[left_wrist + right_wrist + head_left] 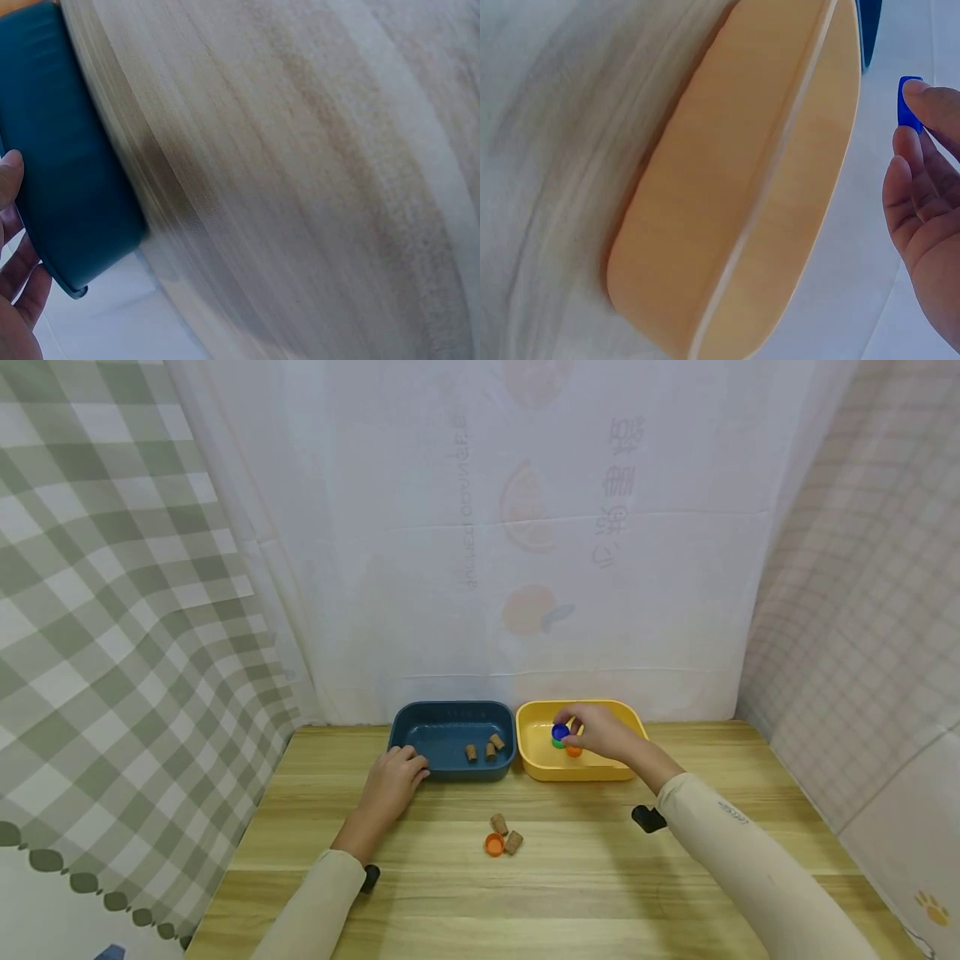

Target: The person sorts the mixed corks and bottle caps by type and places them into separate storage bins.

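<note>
A blue cap is pinched above the yellow tray beside a navy tray.

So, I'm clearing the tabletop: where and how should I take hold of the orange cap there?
Likely by its near-left rim, pinched from above with one fingertip inside: the orange cap seems to lie hollow side up, with one cork just beyond it and another cork on its right.

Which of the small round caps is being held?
The blue cap, pinched in the right hand over the yellow bin. The green cap and one orange cap sit in that bin; the other orange cap lies on the table.
</note>
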The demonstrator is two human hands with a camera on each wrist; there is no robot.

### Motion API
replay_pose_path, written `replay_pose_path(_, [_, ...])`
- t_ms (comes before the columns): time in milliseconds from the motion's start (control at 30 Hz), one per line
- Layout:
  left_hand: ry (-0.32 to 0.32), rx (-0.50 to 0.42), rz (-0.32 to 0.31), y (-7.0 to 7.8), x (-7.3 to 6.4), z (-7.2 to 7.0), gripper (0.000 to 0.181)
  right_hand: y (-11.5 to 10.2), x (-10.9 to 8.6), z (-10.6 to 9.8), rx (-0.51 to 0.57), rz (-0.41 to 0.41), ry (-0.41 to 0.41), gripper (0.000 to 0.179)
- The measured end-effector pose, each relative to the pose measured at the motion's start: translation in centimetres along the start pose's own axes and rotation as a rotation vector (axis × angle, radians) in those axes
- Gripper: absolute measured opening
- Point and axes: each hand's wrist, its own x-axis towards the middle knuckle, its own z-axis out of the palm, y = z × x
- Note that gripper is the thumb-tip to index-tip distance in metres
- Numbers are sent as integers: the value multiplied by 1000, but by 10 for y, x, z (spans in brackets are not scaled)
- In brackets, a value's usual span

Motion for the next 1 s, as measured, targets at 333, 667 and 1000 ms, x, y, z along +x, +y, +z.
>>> replay_pose_path(333, [1,-3,3,-1,0,-1,7,3,17,-1,-13,59,-61,25])
replay_pose_path(667, [-11,-13,2,-2,1,0,6,7,31,3,-62,32,-101,24])
replay_pose_path(1000, [-2,-8,1,0,0,0,8,5,37,5,-107,15,-126,28])
